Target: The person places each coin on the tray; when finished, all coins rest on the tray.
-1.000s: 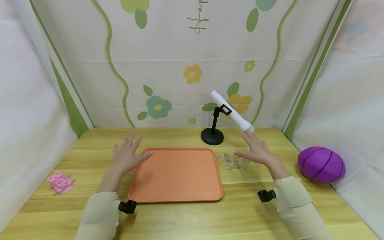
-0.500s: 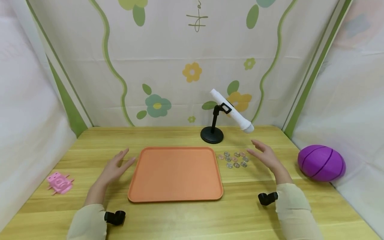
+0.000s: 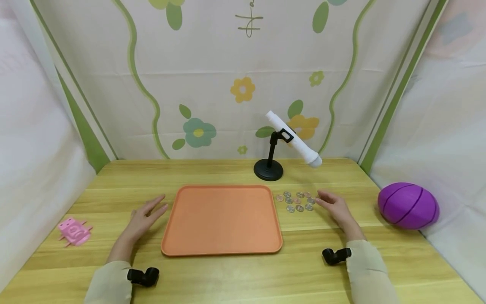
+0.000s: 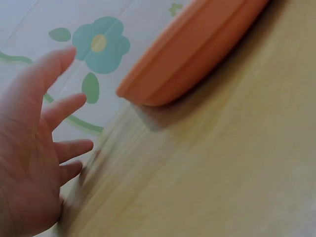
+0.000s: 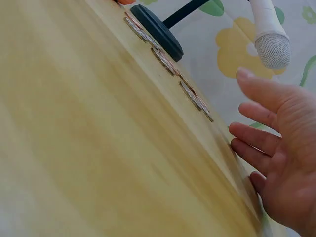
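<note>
My left hand [image 3: 141,220] rests by its outer edge on the table, just left of an orange tray [image 3: 222,221], fingers relaxed and holding nothing. In the left wrist view its thumb and fingers [image 4: 66,111] are spread apart, near the raised rim of the tray [image 4: 197,54]. On the right, my right hand [image 3: 338,209] lies beside several silver and copper coins [image 3: 300,208], with its fingertips right at the nearest ones. The right wrist view has the palm [image 5: 296,168] facing the flat coins [image 5: 163,61], the fingers loosely bent around nothing.
A white microphone [image 3: 298,143] sits tilted in a black stand [image 3: 268,170] behind the coins. Far right lies a purple ball [image 3: 408,206] with dark lines. A pink plastic piece [image 3: 74,232] is at the far left. Floral cloth [image 3: 201,84] hangs behind the wooden table [image 3: 243,278].
Both hands have come down from above the table to its surface. The left moved left, off the tray's edge; the right drew back right, uncovering the coins.
</note>
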Motion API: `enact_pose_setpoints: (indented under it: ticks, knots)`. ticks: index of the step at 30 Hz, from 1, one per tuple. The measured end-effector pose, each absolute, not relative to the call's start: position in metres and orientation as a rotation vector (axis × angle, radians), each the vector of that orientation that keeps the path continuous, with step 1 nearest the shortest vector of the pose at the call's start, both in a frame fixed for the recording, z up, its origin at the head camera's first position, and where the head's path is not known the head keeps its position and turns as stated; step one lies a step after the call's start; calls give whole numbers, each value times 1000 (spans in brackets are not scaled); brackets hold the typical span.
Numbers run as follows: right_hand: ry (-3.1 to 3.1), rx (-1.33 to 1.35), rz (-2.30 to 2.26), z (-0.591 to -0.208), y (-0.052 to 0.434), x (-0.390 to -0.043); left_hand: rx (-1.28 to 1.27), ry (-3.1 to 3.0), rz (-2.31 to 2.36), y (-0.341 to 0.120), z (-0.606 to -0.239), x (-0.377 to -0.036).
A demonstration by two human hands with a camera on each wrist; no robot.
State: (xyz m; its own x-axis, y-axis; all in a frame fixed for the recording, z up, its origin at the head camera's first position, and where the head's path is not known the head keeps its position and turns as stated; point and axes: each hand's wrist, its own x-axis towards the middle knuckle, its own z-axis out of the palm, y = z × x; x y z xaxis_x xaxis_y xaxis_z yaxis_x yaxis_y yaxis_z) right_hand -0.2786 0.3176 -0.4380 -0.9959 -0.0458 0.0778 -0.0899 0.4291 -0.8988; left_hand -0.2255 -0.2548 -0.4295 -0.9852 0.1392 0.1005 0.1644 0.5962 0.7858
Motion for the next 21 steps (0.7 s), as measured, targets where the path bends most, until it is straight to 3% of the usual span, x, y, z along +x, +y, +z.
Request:
enact_pose_setpoints:
  ticks: [21]
  knots:
    - [-2707,176,1147,-451,311,-284,-327,-2813,-864,-247,-441,-221]
